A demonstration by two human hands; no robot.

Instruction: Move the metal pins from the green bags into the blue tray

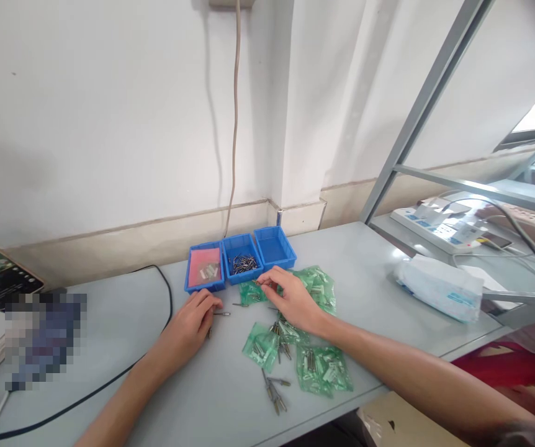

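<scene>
My left hand (197,318) rests on the table with its fingers curled. A thin metal bit (223,314) pokes out beside its fingertips, and the end of another shows below them. My right hand (288,297) pinches a small metal bit (257,283) in front of the middle blue bin (242,280); the fingers hide part of it. That bin holds a heap of similar bits. Beneath and around my right hand lie several green plastic packets (326,370) of bits. Loose bits (274,394) lie near the table's front edge.
The left blue bin (206,287) holds a pink sheet and a small clear bag; the right blue bin (274,245) stands beside the middle one. A black cable (109,380) crosses the left side. A phone (0,273), white packet (439,287) and metal frame (416,118) flank the workspace.
</scene>
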